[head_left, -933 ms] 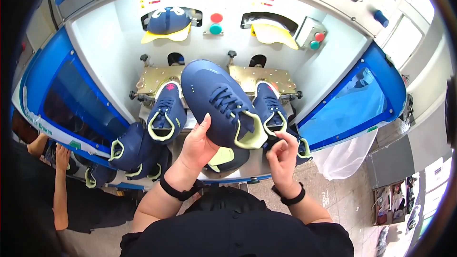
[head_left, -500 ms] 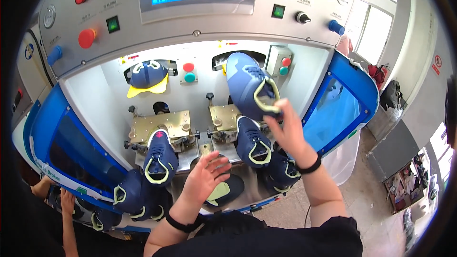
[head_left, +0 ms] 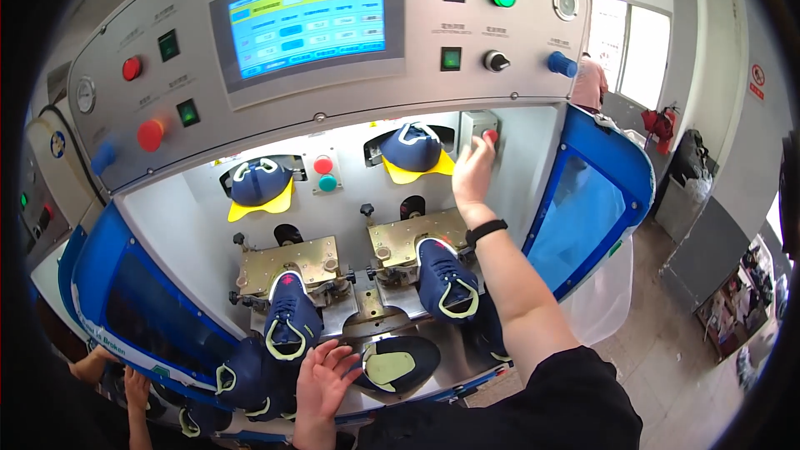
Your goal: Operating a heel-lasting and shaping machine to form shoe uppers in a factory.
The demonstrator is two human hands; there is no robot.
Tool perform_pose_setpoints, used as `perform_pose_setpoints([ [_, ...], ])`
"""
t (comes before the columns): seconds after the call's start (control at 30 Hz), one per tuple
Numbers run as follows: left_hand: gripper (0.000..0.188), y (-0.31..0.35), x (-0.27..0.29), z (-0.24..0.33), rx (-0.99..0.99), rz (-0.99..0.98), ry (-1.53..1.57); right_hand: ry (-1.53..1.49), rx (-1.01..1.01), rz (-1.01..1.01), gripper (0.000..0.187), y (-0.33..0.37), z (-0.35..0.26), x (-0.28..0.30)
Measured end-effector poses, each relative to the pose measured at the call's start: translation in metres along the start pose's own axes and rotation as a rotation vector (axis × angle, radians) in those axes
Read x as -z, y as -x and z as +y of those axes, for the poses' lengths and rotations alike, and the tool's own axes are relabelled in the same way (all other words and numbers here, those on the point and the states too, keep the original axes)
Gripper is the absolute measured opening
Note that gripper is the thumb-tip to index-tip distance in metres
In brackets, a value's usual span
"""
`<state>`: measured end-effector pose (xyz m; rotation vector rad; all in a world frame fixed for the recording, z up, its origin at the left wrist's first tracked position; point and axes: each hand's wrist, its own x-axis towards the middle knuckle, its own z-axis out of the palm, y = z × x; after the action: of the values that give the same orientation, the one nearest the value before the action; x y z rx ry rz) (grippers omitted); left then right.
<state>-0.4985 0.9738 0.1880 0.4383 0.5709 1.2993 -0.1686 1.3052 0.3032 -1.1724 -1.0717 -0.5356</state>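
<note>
Pressing with care: a worker's right hand (head_left: 473,173) is held up at a small control box (head_left: 471,123) on the right inner wall of a shoe-shop machine, near its red button (head_left: 490,135). The fingers look slightly bent, but from here you cannot tell whether they are spread or pressed together, nor whether any fingertip meets a control; the lower face of the box is hidden behind the hand.

Just beside the box, a navy cap-shaped piece with a yellow brim (head_left: 414,152) sits in the right slot; its twin (head_left: 261,185) fills the left one. Below them, a left navy shoe (head_left: 292,317) and a right navy shoe (head_left: 447,281) point toe-inward at brass-coloured plates.

The left hand (head_left: 325,385), fingers loosely spread and half curled around nothing, hovers near a dark rounded pad with a pale green patch (head_left: 400,364) on the steel worktop (head_left: 456,356).

Good practice here, in this onlooker's judgement: check that both capped pieces sit square before touching the box, pick the button by eye, push it straight with one fingertip, and keep the wrist clear of the brim alongside. The free hand is best kept low, well apart from the slots and plates.
</note>
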Motion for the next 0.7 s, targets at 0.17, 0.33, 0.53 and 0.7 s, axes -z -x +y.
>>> perform_pose_setpoints([
  [0.17, 0.043, 0.000, 0.007, -0.001, -0.001, 0.048, 0.013, 0.094, -0.390, -0.610, 0.016, 0.009, 0.050, 0.016],
  [0.33, 0.045, -0.010, -0.001, -0.014, 0.073, 0.017, -0.003, 0.045, -0.255, -0.557, 0.010, 0.005, 0.077, 0.042],
  [0.53, 0.039, -0.018, 0.010, -0.029, 0.288, 0.003, 0.020, -0.346, -0.250, -0.643, 0.013, 0.031, 0.023, 0.091],
  [0.7, 0.025, -0.018, 0.039, -0.030, 0.300, 0.217, 0.039, -0.482, -0.148, -1.098, 0.021, 0.108, -0.085, 0.159],
])
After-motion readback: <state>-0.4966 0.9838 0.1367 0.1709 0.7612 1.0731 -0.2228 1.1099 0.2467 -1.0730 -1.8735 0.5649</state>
